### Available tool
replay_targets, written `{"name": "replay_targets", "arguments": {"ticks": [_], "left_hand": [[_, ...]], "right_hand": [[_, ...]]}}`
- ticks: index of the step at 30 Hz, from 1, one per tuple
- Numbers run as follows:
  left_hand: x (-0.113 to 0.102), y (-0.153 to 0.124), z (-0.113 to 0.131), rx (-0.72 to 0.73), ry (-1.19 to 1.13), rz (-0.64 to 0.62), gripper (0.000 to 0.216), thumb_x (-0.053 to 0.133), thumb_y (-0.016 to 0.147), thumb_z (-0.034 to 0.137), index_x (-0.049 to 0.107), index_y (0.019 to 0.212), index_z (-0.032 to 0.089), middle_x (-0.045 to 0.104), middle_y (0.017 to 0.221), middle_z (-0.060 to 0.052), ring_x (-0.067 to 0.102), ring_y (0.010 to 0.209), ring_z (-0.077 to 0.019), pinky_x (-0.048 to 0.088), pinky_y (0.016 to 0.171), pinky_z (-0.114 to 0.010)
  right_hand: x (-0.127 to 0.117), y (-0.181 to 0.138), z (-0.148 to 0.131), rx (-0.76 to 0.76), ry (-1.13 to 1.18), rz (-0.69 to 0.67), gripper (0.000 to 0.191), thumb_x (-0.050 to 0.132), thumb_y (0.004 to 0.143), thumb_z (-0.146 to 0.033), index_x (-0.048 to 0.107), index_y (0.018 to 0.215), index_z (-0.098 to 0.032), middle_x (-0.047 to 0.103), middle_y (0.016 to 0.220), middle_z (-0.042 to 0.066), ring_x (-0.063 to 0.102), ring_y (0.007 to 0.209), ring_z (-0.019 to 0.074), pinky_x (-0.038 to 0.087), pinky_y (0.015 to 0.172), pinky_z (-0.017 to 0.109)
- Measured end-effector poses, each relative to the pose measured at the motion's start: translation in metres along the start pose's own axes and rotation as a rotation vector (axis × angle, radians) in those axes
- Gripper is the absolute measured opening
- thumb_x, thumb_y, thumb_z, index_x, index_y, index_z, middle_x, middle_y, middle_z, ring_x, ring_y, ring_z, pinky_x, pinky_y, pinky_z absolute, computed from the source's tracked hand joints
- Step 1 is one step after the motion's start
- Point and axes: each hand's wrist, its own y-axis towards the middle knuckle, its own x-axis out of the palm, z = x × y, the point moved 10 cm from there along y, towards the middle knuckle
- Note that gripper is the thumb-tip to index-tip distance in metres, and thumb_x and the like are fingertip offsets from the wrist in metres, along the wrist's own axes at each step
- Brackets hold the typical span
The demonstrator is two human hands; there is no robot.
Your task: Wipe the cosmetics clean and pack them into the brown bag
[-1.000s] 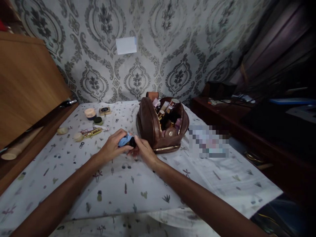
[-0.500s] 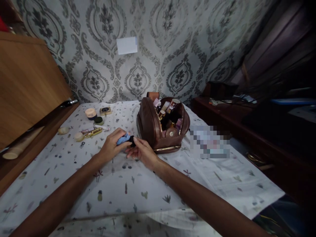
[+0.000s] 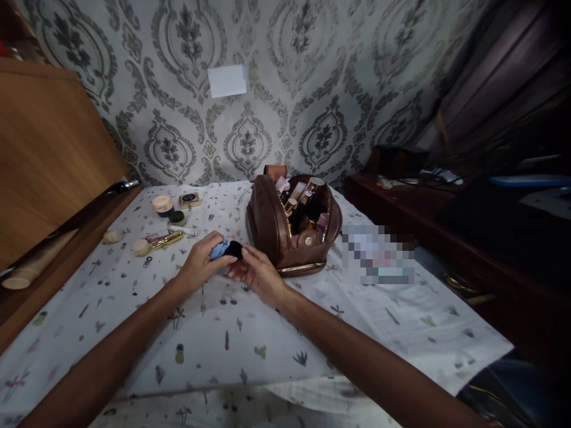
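Observation:
My left hand [image 3: 201, 258] is closed round a light-blue crumpled cloth-like piece [image 3: 219, 248]. Against it sits a small black rounded thing [image 3: 234, 252], its kind too unclear to name. The left thumb presses on the black thing's lower side. Thumb and forefinger of my right hand [image 3: 261, 274] pinch its right edge, while the other fingers curl beneath. Both hands are above the cloth-covered table [image 3: 250, 333]. Just to their right stands a brown leather cosmetic bag [image 3: 267, 220], unzipped, with several bottles and tubes [image 3: 307, 193] inside.
At the left lie a cream jar [image 3: 163, 205], a dark green jar [image 3: 177, 217], a square compact [image 3: 190, 199], gold tubes [image 3: 167, 239] and a pale round pot [image 3: 141, 247]. A wooden cabinet [image 3: 49, 154] borders the left. A blurred-out item [image 3: 379, 254] lies right of the bag.
The black thing has turned between my hands, and more of its rounded face shows. My hands stay in nearly the same place; the bag and jars have not moved.

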Motion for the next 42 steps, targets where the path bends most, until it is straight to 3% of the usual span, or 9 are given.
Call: {"name": "replay_targets", "arguments": {"ticks": [10,14,18,27,30,33,35,39,42], "left_hand": [[-0.011,-0.004,0.009,0.041,0.1,0.149,0.027,0.063,0.09,0.042,0.056,0.076,0.02,0.059,0.078,-0.001,0.054,0.075,-0.0176,0.044,0.071,-0.028],[-0.012,-0.008,0.017,0.088,0.186,0.18,0.021,0.06,0.093,0.04,0.063,0.089,0.02,0.061,0.083,-0.002,0.058,0.079,-0.018,0.046,0.074,-0.028],[-0.002,-0.008,0.014,0.082,0.241,0.089,0.026,0.063,0.09,0.038,0.066,0.11,0.022,0.062,0.094,-0.004,0.062,0.087,-0.0198,0.049,0.076,-0.029],[-0.001,0.015,0.033,0.049,-0.058,-0.27,0.027,0.064,0.086,0.029,0.072,0.111,0.024,0.064,0.098,-0.004,0.064,0.092,-0.0186,0.051,0.083,-0.027],[-0.009,0.029,0.036,-0.019,-0.157,-0.34,0.028,0.067,0.085,0.039,0.074,0.105,0.021,0.069,0.098,-0.006,0.066,0.09,-0.0207,0.052,0.081,-0.028],[-0.026,0.056,0.038,-0.108,-0.13,-0.191,0.035,0.062,0.088,0.047,0.073,0.103,0.018,0.071,0.089,-0.006,0.066,0.078,-0.0203,0.053,0.069,-0.028],[-0.031,0.08,0.053,-0.069,-0.012,-0.101,0.034,0.058,0.09,0.045,0.071,0.105,0.018,0.071,0.089,-0.006,0.066,0.076,-0.02,0.053,0.069,-0.029],[-0.003,0.134,0.11,0.283,0.34,-0.128,0.034,0.046,0.091,0.024,0.069,0.115,0.02,0.069,0.108,-0.008,0.065,0.103,-0.0231,0.051,0.09,-0.034],[0.029,0.175,0.121,0.353,0.648,-0.216,0.041,0.046,0.089,0.017,0.065,0.124,0.022,0.066,0.123,-0.008,0.061,0.116,-0.0253,0.05,0.096,-0.036]], "right_hand": [[-0.002,0.0,0.001,0.022,0.063,0.049,0.052,0.087,0.065,-0.05,0.064,0.103,-0.022,0.071,0.072,-0.002,0.06,0.054,0.0092,0.047,0.055,0.02],[-0.002,-0.001,0.001,0.016,0.088,0.067,0.056,0.09,0.061,-0.05,0.06,0.099,-0.021,0.07,0.069,-0.004,0.062,0.054,0.0088,0.044,0.05,0.018],[-0.003,-0.002,0.0,-0.019,0.07,0.076,0.061,0.09,0.059,-0.05,0.056,0.1,-0.022,0.067,0.062,-0.006,0.062,0.052,0.0095,0.043,0.049,0.017],[0.02,-0.014,-0.02,0.003,-0.024,0.019,0.068,0.094,0.05,-0.045,0.055,0.099,-0.019,0.066,0.073,-0.006,0.064,0.05,0.0091,0.042,0.046,0.018],[0.031,-0.028,-0.042,0.006,-0.101,-0.01,0.063,0.092,0.054,-0.045,0.056,0.097,-0.018,0.064,0.067,-0.006,0.065,0.053,0.0099,0.044,0.049,0.018],[0.042,-0.043,-0.075,-0.03,-0.181,-0.064,0.058,0.09,0.058,-0.047,0.057,0.098,-0.019,0.063,0.068,-0.006,0.065,0.055,0.0112,0.046,0.05,0.02],[0.042,-0.05,-0.105,-0.102,-0.205,-0.07,0.056,0.088,0.062,-0.048,0.058,0.1,-0.02,0.065,0.076,-0.004,0.066,0.058,0.0115,0.047,0.05,0.02],[0.023,-0.055,-0.174,-0.288,-0.239,0.017,0.05,0.08,0.072,-0.054,0.054,0.1,-0.023,0.064,0.08,-0.003,0.069,0.064,0.0135,0.049,0.051,0.021],[0.0,-0.052,-0.222,-0.406,-0.279,0.105,0.05,0.08,0.07,-0.057,0.054,0.096,-0.023,0.065,0.089,-0.001,0.067,0.069,0.0121,0.05,0.055,0.021]]}}
